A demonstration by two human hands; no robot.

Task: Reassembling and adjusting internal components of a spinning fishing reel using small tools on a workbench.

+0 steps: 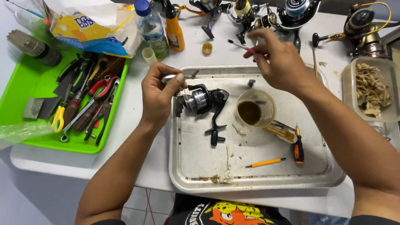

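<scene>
Metal tray [321,177] w/ reel [203,100], left fingers [175,79] gripping it; right fingers [260,52] pinching brush [241,46].

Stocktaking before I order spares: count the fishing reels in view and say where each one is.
5 clearly: one black reel in the left hand over the metal tray, four along the table's far edge. More may hide there.

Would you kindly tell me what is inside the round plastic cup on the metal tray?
The plastic cup holds dark brown liquid. Anything beneath its surface is hidden.
</scene>
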